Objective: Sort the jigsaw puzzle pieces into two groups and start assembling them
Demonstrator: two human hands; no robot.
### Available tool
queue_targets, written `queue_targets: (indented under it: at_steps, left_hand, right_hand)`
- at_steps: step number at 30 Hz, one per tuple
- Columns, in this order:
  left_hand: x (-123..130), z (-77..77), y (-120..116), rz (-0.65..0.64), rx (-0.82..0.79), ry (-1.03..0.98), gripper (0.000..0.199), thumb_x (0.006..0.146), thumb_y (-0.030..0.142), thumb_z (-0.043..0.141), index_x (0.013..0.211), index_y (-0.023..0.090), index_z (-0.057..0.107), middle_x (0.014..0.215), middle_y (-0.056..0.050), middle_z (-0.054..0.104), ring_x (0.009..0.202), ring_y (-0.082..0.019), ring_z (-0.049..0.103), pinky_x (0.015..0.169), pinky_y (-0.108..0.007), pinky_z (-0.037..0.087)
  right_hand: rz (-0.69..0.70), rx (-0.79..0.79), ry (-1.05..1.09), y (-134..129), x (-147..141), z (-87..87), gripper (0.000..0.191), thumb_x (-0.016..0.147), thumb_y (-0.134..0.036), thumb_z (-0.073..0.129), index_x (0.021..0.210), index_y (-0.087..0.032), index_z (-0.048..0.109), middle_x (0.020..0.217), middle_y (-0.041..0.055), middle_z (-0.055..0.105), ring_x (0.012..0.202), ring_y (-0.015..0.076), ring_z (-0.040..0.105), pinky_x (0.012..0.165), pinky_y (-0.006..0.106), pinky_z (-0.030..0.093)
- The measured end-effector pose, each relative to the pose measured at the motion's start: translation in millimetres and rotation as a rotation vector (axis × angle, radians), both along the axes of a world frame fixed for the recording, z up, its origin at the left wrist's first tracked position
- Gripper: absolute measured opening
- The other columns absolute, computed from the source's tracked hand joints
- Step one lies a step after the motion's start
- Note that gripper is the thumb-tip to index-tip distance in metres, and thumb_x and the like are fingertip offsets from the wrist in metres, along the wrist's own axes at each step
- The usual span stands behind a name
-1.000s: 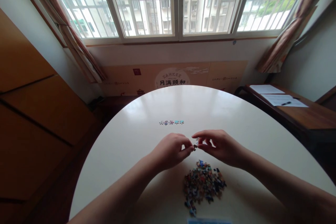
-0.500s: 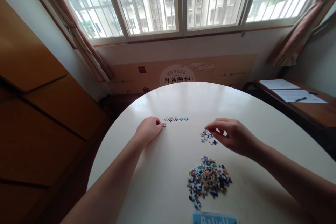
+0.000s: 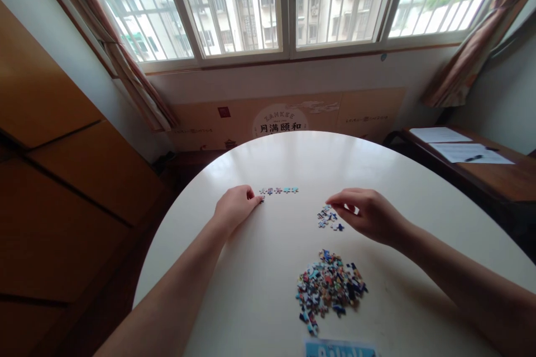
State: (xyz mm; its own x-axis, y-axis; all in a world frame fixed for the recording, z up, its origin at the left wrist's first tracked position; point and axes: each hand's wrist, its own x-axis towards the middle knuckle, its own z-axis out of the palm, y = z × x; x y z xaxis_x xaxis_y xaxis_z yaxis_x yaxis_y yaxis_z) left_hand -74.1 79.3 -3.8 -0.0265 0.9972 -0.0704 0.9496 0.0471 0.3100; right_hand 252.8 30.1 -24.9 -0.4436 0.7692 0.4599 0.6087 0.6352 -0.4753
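We have both hands over a round white table (image 3: pixel 251 295). Our left hand (image 3: pixel 237 206) is on the far part of it, with the thumb and fingers pinched together on one little puzzle piece (image 3: pixel 262 199). That piece is just under the left end of a short row of puzzle pieces (image 3: pixel 278 191), on the side near us, and we cannot tell if it touches the row. The row has five pieces side by side, and the two at its right end are light blue-green. Our right hand (image 3: pixel 366 212) is bent, with its fingertips close together at the edge of a small bunch of pieces (image 3: pixel 324 216), mostly white and blue. We cannot tell if those fingers hold a piece. Nearer to us, between our arms, is a big heap of pieces (image 3: pixel 330 285) in lots of colors, with a few spilling out at its lower left. Just below the heap we see part of a blue packet (image 3: pixel 340 350) with pale letters, cut off at the bottom. Off to the right, white papers (image 3: pixel 464 153) and a dark pen (image 3: pixel 474 158) lie on a brown desk (image 3: pixel 517 178). Past the table there is a big window (image 3: pixel 287 17) with bars outside.
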Motion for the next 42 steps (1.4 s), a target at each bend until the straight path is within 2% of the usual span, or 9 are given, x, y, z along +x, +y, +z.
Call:
queue_targets:
  at_steps: [12, 14, 17, 19, 22, 25, 27, 33, 42]
  left_hand:
    - [-4.2, -8.7, 6.4, -0.003, 0.026, 0.009, 0.032, 0.086, 0.052, 0.059, 0.077, 0.022, 0.063, 0.087, -0.007, 0.072, 0.078, -0.023, 0.062, 0.061, -0.030, 0.037]
    - [-3.9, -8.6, 6.9, 0.006, 0.023, 0.005, 0.036, 0.087, 0.055, 0.057, 0.075, 0.021, 0.062, 0.084, -0.007, 0.070, 0.075, -0.022, 0.061, 0.060, -0.030, 0.035]
    - [0.7, -3.6, 4.4, 0.009, 0.022, 0.011, 0.043, 0.090, 0.059, 0.051, 0.070, 0.021, 0.057, 0.074, -0.006, 0.066, 0.067, -0.021, 0.057, 0.058, -0.031, 0.031]
    - [7.1, 2.3, -0.6, -0.059, 0.022, 0.023, 0.046, 0.092, 0.058, 0.048, 0.065, 0.022, 0.053, 0.066, -0.005, 0.061, 0.062, -0.020, 0.053, 0.057, -0.032, 0.029]
    - [20.0, 10.1, -13.3, -0.293, -0.005, 0.022, 0.049, 0.093, 0.056, 0.048, 0.058, 0.021, 0.048, 0.058, -0.003, 0.054, 0.056, -0.018, 0.047, 0.056, -0.033, 0.028]
    - [32.8, 12.9, -27.1, -0.515, -0.076, 0.003, 0.051, 0.090, 0.056, 0.053, 0.055, 0.021, 0.045, 0.054, -0.001, 0.049, 0.051, -0.015, 0.040, 0.053, -0.033, 0.026]
    - [39.1, 12.3, -33.6, -0.595, -0.105, 0.015, 0.051, 0.090, 0.055, 0.055, 0.054, 0.021, 0.044, 0.053, -0.001, 0.048, 0.050, -0.014, 0.038, 0.053, -0.033, 0.026]
    - [43.6, 8.6, -36.4, -0.672, -0.084, 0.036, 0.051, 0.092, 0.052, 0.056, 0.054, 0.020, 0.043, 0.055, -0.001, 0.049, 0.053, -0.014, 0.036, 0.056, -0.033, 0.027]
    - [47.0, 6.4, -40.0, -0.750, -0.027, -0.014, 0.048, 0.091, 0.047, 0.058, 0.053, 0.020, 0.045, 0.055, 0.000, 0.047, 0.053, -0.013, 0.036, 0.056, -0.032, 0.030]
  right_hand:
    - [-0.010, 0.007, 0.004, 2.7, 1.6, 1.2, 0.020, 0.092, -0.022, 0.058, 0.098, -0.019, 0.077, 0.090, 0.0044, 0.077, 0.063, 0.0130, 0.062, 0.065, 0.031, 0.052]
    - [0.022, -0.003, -0.006, 2.3, 2.1, 3.1, 0.020, 0.091, -0.020, 0.058, 0.098, -0.019, 0.077, 0.087, 0.0041, 0.076, 0.064, 0.0126, 0.061, 0.064, 0.030, 0.051]
    - [0.145, -0.048, -0.047, -0.5, 1.3, 8.1, 0.022, 0.089, -0.016, 0.057, 0.097, -0.020, 0.077, 0.082, 0.0029, 0.075, 0.064, 0.0119, 0.062, 0.062, 0.027, 0.049]
    - [0.255, -0.080, -0.099, -4.2, -0.9, 12.1, 0.026, 0.087, -0.012, 0.056, 0.097, -0.022, 0.078, 0.081, 0.0018, 0.074, 0.065, 0.0115, 0.062, 0.061, 0.026, 0.047]
    - [0.373, -0.113, -0.190, -11.5, -6.3, 17.6, 0.030, 0.085, -0.010, 0.057, 0.100, -0.025, 0.078, 0.083, 0.0006, 0.075, 0.067, 0.0116, 0.063, 0.062, 0.026, 0.046]
    - [0.412, -0.136, -0.249, -18.1, -11.5, 20.5, 0.027, 0.086, -0.015, 0.063, 0.106, -0.026, 0.077, 0.085, 0.0007, 0.074, 0.068, 0.0123, 0.064, 0.063, 0.027, 0.045]
    - [0.418, -0.149, -0.276, -20.8, -13.6, 21.3, 0.024, 0.086, -0.020, 0.067, 0.107, -0.026, 0.077, 0.082, 0.0007, 0.073, 0.068, 0.0127, 0.063, 0.063, 0.027, 0.044]
    - [0.406, -0.199, -0.321, -22.1, -16.7, 22.6, 0.013, 0.087, -0.026, 0.070, 0.098, -0.027, 0.077, 0.076, -0.0014, 0.069, 0.066, 0.0118, 0.060, 0.063, 0.026, 0.040]
    - [0.387, -0.208, -0.304, -22.3, -17.9, 21.9, 0.009, 0.085, -0.024, 0.073, 0.094, -0.025, 0.075, 0.077, -0.0008, 0.068, 0.069, 0.0124, 0.059, 0.063, 0.026, 0.040]
